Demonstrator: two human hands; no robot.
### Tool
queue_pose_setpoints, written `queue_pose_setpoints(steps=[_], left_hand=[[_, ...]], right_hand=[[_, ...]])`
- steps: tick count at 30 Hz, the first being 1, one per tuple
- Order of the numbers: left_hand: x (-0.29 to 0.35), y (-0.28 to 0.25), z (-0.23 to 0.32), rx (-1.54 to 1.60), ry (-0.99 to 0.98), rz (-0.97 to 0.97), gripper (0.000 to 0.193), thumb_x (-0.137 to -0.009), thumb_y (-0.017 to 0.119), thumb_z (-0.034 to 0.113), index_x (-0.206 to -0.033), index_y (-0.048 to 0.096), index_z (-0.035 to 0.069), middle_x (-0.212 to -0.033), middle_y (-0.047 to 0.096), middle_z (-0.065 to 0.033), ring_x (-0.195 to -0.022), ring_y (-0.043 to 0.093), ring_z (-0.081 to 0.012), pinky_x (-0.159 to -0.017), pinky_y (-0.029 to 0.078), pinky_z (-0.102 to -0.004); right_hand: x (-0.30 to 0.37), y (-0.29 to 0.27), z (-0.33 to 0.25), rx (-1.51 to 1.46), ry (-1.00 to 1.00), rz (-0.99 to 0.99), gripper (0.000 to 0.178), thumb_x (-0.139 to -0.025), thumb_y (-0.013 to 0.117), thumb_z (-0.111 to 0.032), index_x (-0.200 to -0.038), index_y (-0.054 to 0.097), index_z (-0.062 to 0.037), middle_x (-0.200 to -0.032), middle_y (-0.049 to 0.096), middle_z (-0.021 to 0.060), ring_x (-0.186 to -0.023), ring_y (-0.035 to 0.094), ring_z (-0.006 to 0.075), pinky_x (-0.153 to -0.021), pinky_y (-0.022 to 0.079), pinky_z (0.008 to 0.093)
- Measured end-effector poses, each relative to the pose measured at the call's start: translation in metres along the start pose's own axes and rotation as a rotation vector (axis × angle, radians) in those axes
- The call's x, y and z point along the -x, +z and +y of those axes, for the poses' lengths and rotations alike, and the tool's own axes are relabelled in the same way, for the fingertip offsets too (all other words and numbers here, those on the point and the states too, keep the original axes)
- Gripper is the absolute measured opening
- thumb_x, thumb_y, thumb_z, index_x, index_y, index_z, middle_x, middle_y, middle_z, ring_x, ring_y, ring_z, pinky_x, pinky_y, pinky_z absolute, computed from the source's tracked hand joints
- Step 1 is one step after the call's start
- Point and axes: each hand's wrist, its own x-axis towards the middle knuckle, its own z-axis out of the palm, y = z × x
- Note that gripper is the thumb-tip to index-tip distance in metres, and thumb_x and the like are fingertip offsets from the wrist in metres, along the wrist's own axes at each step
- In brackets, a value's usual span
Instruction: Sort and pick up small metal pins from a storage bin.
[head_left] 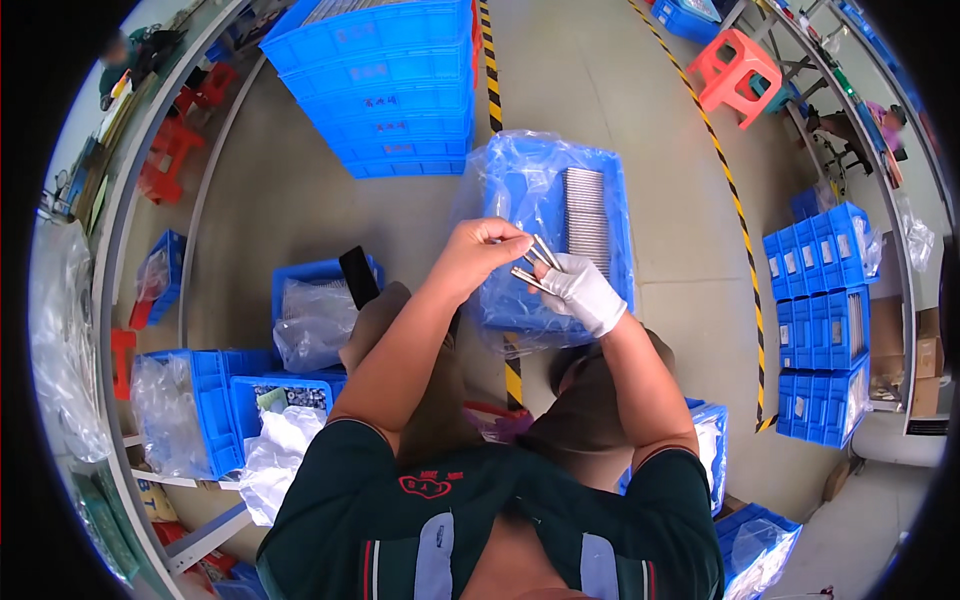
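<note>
My bare left hand [478, 256] pinches the end of a thin metal rod between thumb and fingertips. Beside it, my right hand [584, 291], in a white glove with bare fingertips showing, is closed around several short silvery metal rods [530, 279] that fan out toward the left. Both hands almost meet over a blue crate [619, 215] lined with clear plastic film [515, 160]. Inside the crate, along its right side, lies a neat column of similar metal rods [586, 210]. My fingers partly hide the rods' ends.
A tall stack of blue crates [375, 75] stands at the far left. More blue crates [820, 330] are piled at the right. Near my left knee are a plastic-lined crate [320, 310] and a black phone-like slab [358, 276]. A red stool [735, 75] stands far right.
</note>
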Motion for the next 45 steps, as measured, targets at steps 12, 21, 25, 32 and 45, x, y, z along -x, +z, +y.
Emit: queue_pose_setpoints(steps=[12, 21, 25, 32, 45], left_hand=[[-0.001, -0.002, 0.005, 0.048, -0.100, -0.016, 0.020, -0.080, 0.060, 0.018, -0.086, 0.063, 0.000, -0.079, 0.060, -0.0028, -0.073, 0.051, -0.0078, -0.070, 0.040, -0.0225], [0.000, -0.002, 0.007, 0.031, -0.140, -0.144, 0.020, -0.079, 0.061, 0.017, -0.087, 0.062, -0.001, -0.080, 0.061, -0.0046, -0.075, 0.054, -0.0099, -0.073, 0.041, -0.0245], [-0.002, -0.002, 0.003, 0.036, -0.157, -0.118, 0.019, -0.080, 0.059, 0.018, -0.087, 0.061, 0.000, -0.082, 0.061, -0.0046, -0.077, 0.054, -0.0102, -0.074, 0.041, -0.0250], [0.002, 0.024, -0.011, 0.228, -0.149, -0.250, 0.018, -0.086, 0.050, 0.022, -0.086, 0.055, 0.005, -0.090, 0.059, -0.0056, -0.084, 0.054, -0.0122, -0.074, 0.041, -0.0248], [-0.008, 0.012, -0.002, 0.191, -0.163, 0.092, 0.024, -0.086, 0.047, 0.031, -0.086, 0.055, 0.008, -0.085, 0.059, -0.0037, -0.078, 0.053, -0.0100, -0.070, 0.039, -0.0237]], right_hand=[[0.003, 0.003, -0.003, 0.106, 0.042, -0.070, 0.025, -0.084, 0.056, -0.024, -0.077, 0.056, 0.0008, -0.057, 0.044, -0.0019, -0.043, 0.034, 0.0052, -0.039, 0.024, 0.0206], [0.005, 0.001, 0.003, 0.090, 0.056, -0.118, 0.031, -0.085, 0.053, -0.032, -0.075, 0.055, -0.0020, -0.051, 0.039, -0.0030, -0.042, 0.032, 0.0051, -0.038, 0.021, 0.0202], [0.004, 0.001, 0.005, 0.057, 0.060, -0.090, 0.031, -0.084, 0.054, -0.033, -0.075, 0.055, -0.0027, -0.052, 0.039, -0.0032, -0.042, 0.032, 0.0047, -0.038, 0.021, 0.0202], [-0.001, -0.003, 0.025, -0.096, 0.294, -0.442, 0.019, -0.081, 0.058, -0.027, -0.085, 0.052, -0.0088, -0.059, 0.040, -0.0035, -0.043, 0.033, 0.0053, -0.039, 0.024, 0.0187], [-0.080, -0.096, 0.041, 0.603, 0.277, 0.103, 0.015, -0.080, 0.052, -0.008, -0.093, 0.053, -0.0014, -0.072, 0.055, 0.0053, -0.064, 0.054, 0.0131, -0.059, 0.044, 0.0243]])
